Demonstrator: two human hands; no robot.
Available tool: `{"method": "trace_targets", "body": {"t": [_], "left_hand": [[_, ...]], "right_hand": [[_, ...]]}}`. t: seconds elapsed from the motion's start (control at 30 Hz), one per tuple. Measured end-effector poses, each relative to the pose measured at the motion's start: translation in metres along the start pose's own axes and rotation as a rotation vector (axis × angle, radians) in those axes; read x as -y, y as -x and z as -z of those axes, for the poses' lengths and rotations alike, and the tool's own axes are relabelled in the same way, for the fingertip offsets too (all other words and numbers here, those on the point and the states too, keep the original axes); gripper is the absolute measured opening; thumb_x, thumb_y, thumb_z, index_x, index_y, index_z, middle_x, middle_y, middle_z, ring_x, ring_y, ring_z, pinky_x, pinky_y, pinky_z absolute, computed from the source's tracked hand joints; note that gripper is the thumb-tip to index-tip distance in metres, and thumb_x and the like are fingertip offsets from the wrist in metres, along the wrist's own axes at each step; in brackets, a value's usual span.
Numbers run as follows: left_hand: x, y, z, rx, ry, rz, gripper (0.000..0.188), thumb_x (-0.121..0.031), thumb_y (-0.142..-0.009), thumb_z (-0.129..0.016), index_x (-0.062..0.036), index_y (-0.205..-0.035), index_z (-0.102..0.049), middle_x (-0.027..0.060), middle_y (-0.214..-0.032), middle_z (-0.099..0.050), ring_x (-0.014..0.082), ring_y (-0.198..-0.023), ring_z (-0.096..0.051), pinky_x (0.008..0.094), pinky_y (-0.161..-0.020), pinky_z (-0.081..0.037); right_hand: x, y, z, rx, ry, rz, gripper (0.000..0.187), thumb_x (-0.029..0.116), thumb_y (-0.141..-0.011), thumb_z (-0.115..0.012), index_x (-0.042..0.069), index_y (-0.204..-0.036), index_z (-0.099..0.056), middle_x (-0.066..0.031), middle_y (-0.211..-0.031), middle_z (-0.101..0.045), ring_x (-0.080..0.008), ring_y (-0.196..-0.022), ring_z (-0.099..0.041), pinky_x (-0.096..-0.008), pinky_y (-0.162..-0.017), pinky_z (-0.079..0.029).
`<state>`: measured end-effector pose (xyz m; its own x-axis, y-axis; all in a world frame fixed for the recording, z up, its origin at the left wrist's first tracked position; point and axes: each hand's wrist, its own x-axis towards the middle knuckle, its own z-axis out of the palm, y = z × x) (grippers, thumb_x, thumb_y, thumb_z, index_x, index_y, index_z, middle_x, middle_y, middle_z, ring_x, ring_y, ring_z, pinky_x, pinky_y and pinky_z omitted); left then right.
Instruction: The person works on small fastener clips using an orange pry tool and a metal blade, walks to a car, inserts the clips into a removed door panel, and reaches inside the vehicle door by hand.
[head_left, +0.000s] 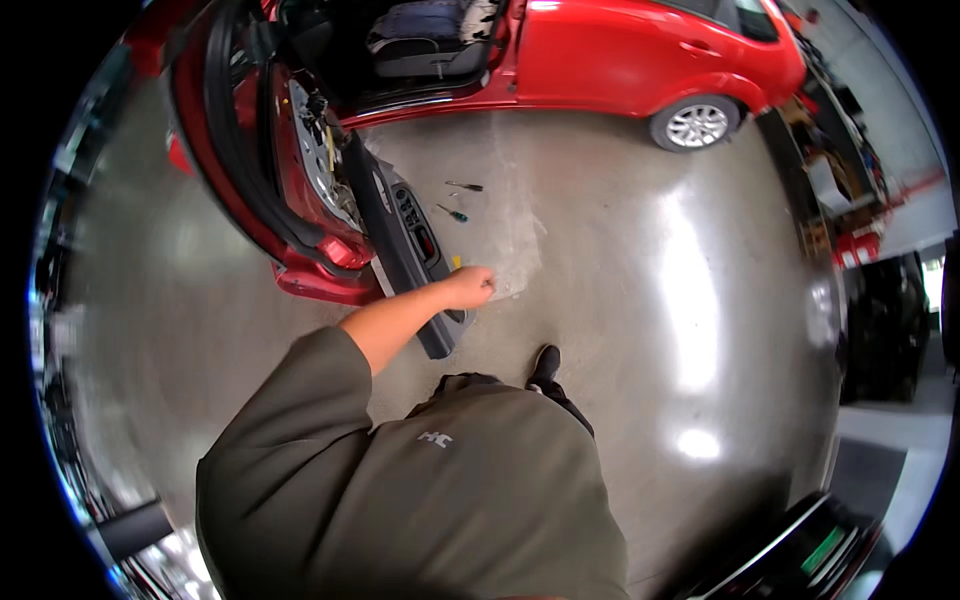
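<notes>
My left hand (470, 287) is closed, its fingers curled into a fist above the lower end of a dark door panel (400, 265). Whatever the fist may hold is hidden. A small yellow thing (457, 262) shows just beyond the knuckles. The panel, with its switches and handle recess, stands along the open red car door (290, 220), whose inner metal and wiring are bare. Two screwdrivers lie on the floor past my hand: a dark one (466, 186) and a teal-handled one (454, 214). My right hand is out of view.
The red car (610, 60) stands ahead, its front seat (425, 45) showing through the doorway. Shelving with boxes (825, 185) lines the right wall. My shoe (546, 362) is on the glossy concrete floor (620, 250). A dark car (790, 560) sits at the lower right.
</notes>
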<state>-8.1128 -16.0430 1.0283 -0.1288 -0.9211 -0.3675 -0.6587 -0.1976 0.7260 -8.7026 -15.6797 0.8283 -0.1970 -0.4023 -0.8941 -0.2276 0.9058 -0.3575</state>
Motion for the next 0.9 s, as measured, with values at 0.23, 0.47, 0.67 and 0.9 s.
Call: {"method": "trace_targets", "body": {"t": [0.23,0.47,0.67,0.9], "left_hand": [[0.122,0.005,-0.031,-0.326,0.321,0.424,0.013,-0.004,-0.087,-0.064,-0.0036,-0.096,-0.073,0.0065,-0.069,-0.064,0.0191,-0.055,-0.06,0.0379,-0.047,-0.044],[0.185,-0.034,0.005,-0.902,0.389,0.939,0.015,-0.013,-0.085,-0.067,-0.0117,-0.092,-0.079,0.0157,-0.094,-0.078,0.0323,-0.092,-0.077,0.0429,-0.08,-0.06],[0.258,-0.09,0.063,-1.127,0.509,1.3,0.017,-0.015,-0.089,-0.061,-0.0125,-0.097,-0.076,0.0148,-0.085,-0.073,0.0304,-0.074,-0.07,0.0433,-0.064,-0.053],[0.339,-0.127,0.066,-1.127,0.905,1.536,0.02,-0.018,-0.092,-0.056,-0.0133,-0.104,-0.071,0.0139,-0.075,-0.067,0.0282,-0.054,-0.063,0.0438,-0.045,-0.045]], "right_hand": [[0.401,-0.045,0.23,-0.157,-0.147,0.169,0.008,0.01,-0.096,-0.063,0.01,-0.104,-0.061,-0.0058,-0.072,-0.056,-0.0167,-0.057,-0.051,-0.0313,-0.048,-0.043],[0.725,-0.088,0.181,-0.23,0.101,0.441,0.011,0.012,-0.093,-0.065,0.008,-0.102,-0.062,-0.0014,-0.074,-0.056,-0.0129,-0.06,-0.05,-0.0309,-0.055,-0.045],[0.899,-0.086,0.007,0.001,1.023,0.921,0.021,0.016,-0.091,-0.068,0.002,-0.106,-0.068,-0.015,-0.092,-0.076,-0.0275,-0.085,-0.075,-0.0385,-0.078,-0.058],[1.061,-0.119,-0.075,0.097,1.386,0.877,0.021,0.018,-0.089,-0.071,0.002,-0.102,-0.07,-0.0132,-0.09,-0.075,-0.0273,-0.082,-0.072,-0.0399,-0.078,-0.058]]}}
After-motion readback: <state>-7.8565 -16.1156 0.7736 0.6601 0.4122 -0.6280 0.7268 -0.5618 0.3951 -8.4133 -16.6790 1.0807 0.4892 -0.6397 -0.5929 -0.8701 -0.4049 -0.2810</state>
